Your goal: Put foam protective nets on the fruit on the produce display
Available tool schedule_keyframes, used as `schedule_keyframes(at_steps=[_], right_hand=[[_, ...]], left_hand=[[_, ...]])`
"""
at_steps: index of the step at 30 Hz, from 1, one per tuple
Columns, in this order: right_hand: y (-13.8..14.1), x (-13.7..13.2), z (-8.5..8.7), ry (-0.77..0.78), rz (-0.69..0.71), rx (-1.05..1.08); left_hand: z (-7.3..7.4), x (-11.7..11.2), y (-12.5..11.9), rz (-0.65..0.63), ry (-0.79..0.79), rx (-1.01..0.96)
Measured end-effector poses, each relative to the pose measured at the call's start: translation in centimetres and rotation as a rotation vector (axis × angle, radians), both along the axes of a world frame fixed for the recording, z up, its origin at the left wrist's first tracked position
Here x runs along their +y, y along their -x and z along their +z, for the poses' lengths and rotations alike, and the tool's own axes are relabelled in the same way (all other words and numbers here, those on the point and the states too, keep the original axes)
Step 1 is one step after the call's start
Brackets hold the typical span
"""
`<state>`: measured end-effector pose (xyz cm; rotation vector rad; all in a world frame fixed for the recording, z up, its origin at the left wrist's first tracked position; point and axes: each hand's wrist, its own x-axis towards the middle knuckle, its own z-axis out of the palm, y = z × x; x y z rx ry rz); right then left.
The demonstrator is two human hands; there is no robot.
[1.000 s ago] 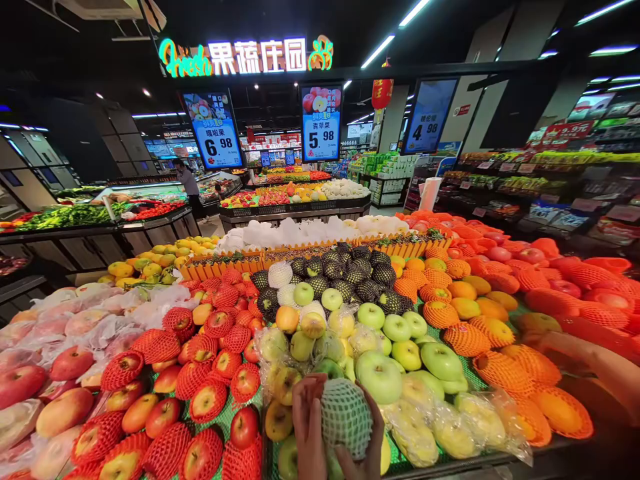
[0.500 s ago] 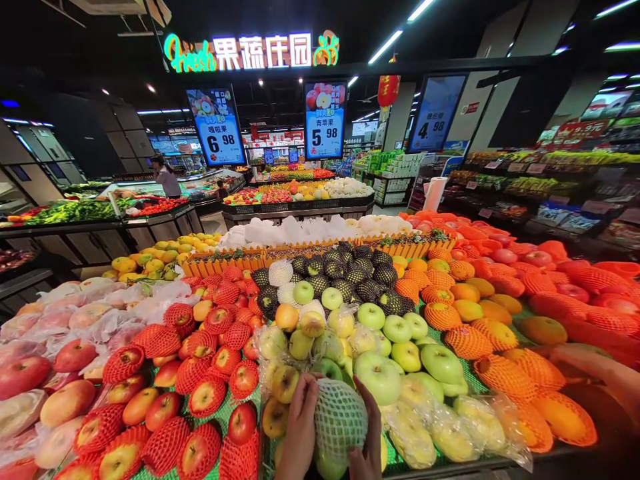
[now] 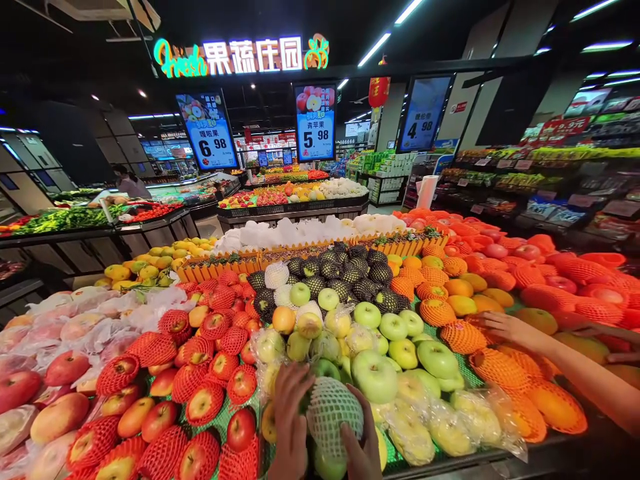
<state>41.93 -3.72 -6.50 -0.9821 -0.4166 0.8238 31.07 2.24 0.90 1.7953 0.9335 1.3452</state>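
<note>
My left hand (image 3: 289, 413) and my right hand (image 3: 364, 448) are both wrapped round a fruit in a white foam net sleeve (image 3: 334, 415), held low over the near edge of the display. Green skin shows below the net. Under and around it lie green apples (image 3: 375, 377) and yellowish fruit in clear plastic wrap (image 3: 410, 430). Red apples in red foam nets (image 3: 205, 400) lie just to the left.
Another person's arm (image 3: 560, 360) reaches in from the right, hand on the oranges in orange nets (image 3: 500, 367). Dark netted fruit (image 3: 350, 277) and price screens (image 3: 315, 123) stand behind. A person (image 3: 131, 187) works at the far vegetable counter (image 3: 75, 220).
The netted fruit has moved slightly left and lower in my hands. The other person's arm has stretched in from the right over the oranges. The distant person has walked left.
</note>
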Motion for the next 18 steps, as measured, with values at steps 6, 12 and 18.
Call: schedule_keyframes(at_steps=[6,12,18], right_hand=[[0.3,0.1,0.8,-0.099,0.049,0.068],[0.2,0.7,0.2,-0.074,0.036,0.193],[-0.4,0.7,-0.6,-0.066,0.125,-0.060]], left_hand=[[-0.6,-0.6,-0.4,-0.254,0.099,0.035],[-1.9,-0.5,-2.8,-0.064,0.416,-0.192],[-1.4,-0.3,-3.1,-0.154,0.541,-0.382]])
